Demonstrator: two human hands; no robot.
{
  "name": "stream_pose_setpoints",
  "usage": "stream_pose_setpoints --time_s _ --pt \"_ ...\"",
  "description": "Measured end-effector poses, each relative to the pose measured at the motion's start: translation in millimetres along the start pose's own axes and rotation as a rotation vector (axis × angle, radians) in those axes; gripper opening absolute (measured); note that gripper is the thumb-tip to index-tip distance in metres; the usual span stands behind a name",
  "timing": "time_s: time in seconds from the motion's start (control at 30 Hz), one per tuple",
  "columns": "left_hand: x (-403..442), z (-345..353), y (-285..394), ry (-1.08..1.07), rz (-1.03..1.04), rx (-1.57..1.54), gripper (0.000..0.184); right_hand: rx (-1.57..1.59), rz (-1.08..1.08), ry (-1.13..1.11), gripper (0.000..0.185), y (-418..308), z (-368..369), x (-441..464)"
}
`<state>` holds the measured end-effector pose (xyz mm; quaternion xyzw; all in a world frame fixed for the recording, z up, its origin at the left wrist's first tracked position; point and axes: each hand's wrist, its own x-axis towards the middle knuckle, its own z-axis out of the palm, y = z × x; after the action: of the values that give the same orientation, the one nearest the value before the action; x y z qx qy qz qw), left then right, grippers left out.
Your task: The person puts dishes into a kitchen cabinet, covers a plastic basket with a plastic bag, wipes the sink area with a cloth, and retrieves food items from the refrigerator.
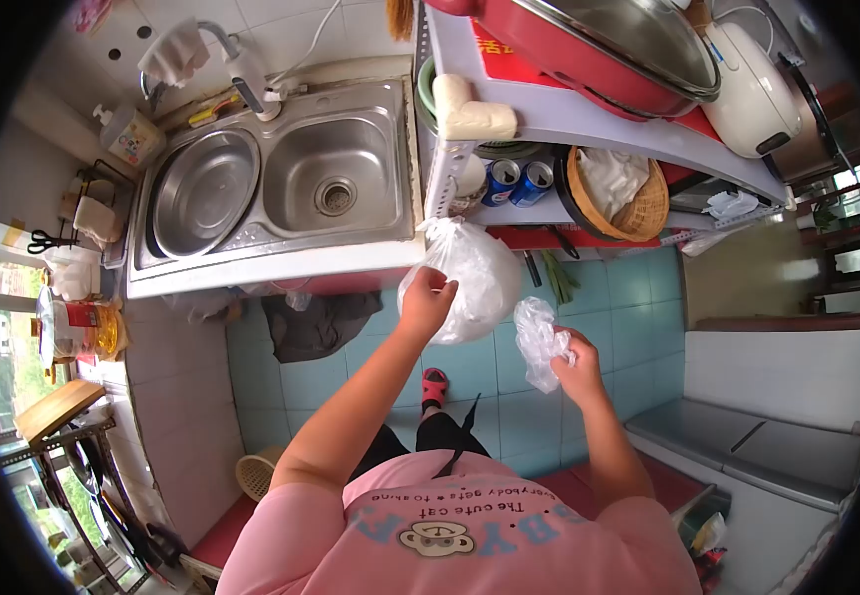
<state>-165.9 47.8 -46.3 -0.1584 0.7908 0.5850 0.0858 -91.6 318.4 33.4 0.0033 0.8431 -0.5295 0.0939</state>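
"Handling plastic bags over there, by the look of it. Where's everything?"

"Take the sink (301, 164) as the marker. Just off its front right corner, by the perforated shelf post (442, 183), a bulging white plastic bag (480, 283) seems to hang, gathered at the neck. Farther right of the sink, and nearer the person, there's a small crumpled plastic bag (539, 342)."

"And the hands?"

"The right hand (577, 365) has the crumpled one, thumb and fingers pinching its edge. The left hand (427, 299) is on the near side of the sink's right corner, in front of the bulging bag — fingers partly curled, thumb close by. Whether they touch the plastic, I cannot tell."

"So which step is this?"

"I'd call it holding the loose bag beside the full-looking one. They look side by side; contact between them is unclear."

"What does the next move call for?"

"Depends which bag gets attention. The crumpled one would want both hands — its film is too bunched for one to find the mouth. The bulging one would want a steadying grip at the neck, gently, since thin plastic may tear."
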Motion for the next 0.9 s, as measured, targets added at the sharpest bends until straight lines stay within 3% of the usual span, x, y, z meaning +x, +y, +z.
stream_pose_setpoints --time_s 0.07,0.17,0.2,0.23,0.3,0.37,0.43,0.5,0.6,0.63,0.7,0.73,0.9 --pt "4.5 16.5 23.4 0.097 0.071 0.048 0.027 -0.009 -0.043 -0.021 0.034 3.0 -3.2 17.7" --pt "38.3 59.1 -25.1 0.15 0.011 -0.143 0.026 0.11 -0.081 0.014 0.032 -8.9 6.7 47.2" --pt "33.7 56.5 -10.2 0.022 -0.113 -0.308 0.033 0.22 -0.1 -0.01 0.032 -2.9 11.4 57.8" --pt "28.3 52.5 8.1 0.017 -0.106 -0.304 0.033 0.223 -0.102 -0.001 0.032 -7.0 15.2 68.1" --pt "13.9 43.0 42.6 -0.041 -0.401 -0.753 0.041 0.356 -0.102 -0.026 0.035 -18.4 29.9 83.3" --pt "-0.9 31.9 49.0 -0.211 -0.424 -0.783 0.053 0.43 -0.131 -0.027 0.035 -5.3 62.5 99.7" --pt "-0.6 34.5 3.7 -0.123 -0.213 -0.662 0.042 0.134 -0.362 0.099 0.036 -7.6 86.9 109.6" --pt "14.8 35.8 -49.7 0.041 0.14 -0.216 0.033 0.056 -0.344 0.155 0.042 25.3 116.4 120.2" --pt "32.3 40.6 -59.5 0.299 0.052 -0.172 0.019 -0.089 -0.325 0.162 0.051 50.7 137.1 126.3" --pt "31.3 41.2 -51.9 0.29 0.055 -0.169 0.019 -0.089 -0.32 0.17 0.051 51.1 137.0 124.5" --pt "33.5 43.6 -42.3 0.218 0.086 0.193 0.024 -0.075 -0.112 0.063 0.054 48.8 134.3 126.2" --pt "38.2 47.1 -47.4 0.223 0.07 0.205 0.033 -0.063 -0.127 0.071 0.055 47.0 131.2 126.3" --pt "60.5 55.5 -59.8 0.109 -0.029 0.226 0.028 -0.075 -0.018 0.092 0.054 45.9 116.0 137.6"
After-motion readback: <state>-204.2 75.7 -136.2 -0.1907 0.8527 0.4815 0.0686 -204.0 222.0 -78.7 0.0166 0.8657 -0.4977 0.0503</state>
